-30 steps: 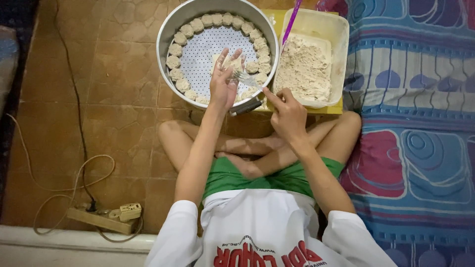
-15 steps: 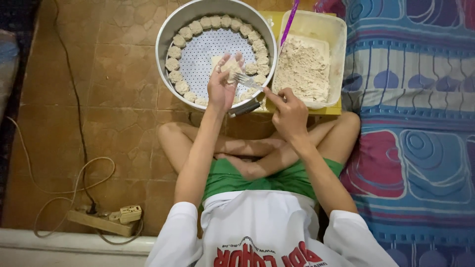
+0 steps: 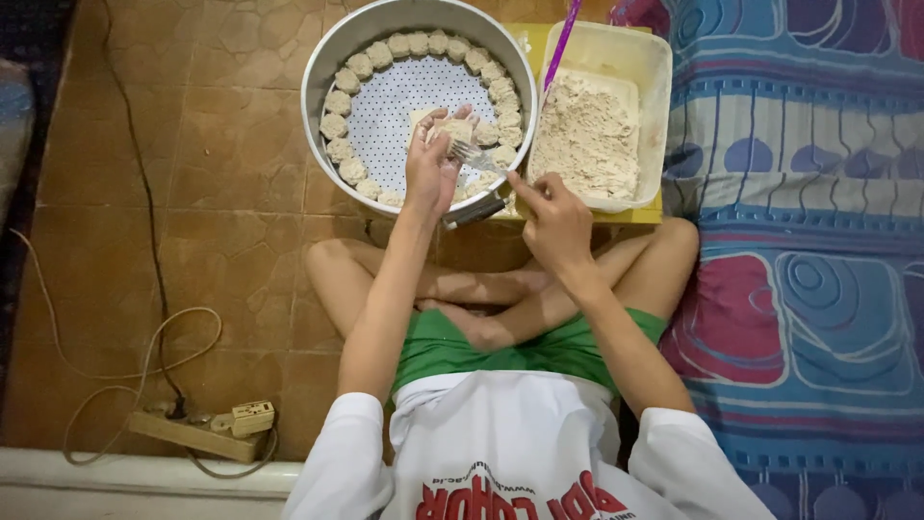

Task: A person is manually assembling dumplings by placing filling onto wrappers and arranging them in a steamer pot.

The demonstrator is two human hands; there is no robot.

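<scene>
Landmark: round metal steamer tray (image 3: pixel 318 72), on the tiled floor ahead of the seated person's crossed legs.

Patterned mattress (image 3: pixel 808 241): well to the right of the tray, along the frame edge.
Tray itself: perforated base, pale dumplings (image 3: pixel 337 125) set touching one another in a ring against its wall; the centre is mostly bare.
Plastic tub of filling (image 3: pixel 589 135): just beside the tray's right rim, on a yellow board, with a purple handle standing in it.
Power strip (image 3: pixel 197 433) with its cable: well apart, below-left of the tray.

Left hand (image 3: pixel 430 171): over the tray's lower-right part, fingers curled and closed around one wrapper with filling (image 3: pixel 455 128).
Right hand (image 3: pixel 551 220): just outside the tray's lower-right rim, pinched shut on a fork (image 3: pixel 478 157), tines reaching to the piece in the left hand.

Step, as judged: filling and shaping one dumpling over the tray. Next move likely calls for pressing the filling home with the tines, closing the wrapper without tearing it, then seating it beside the ring.
</scene>
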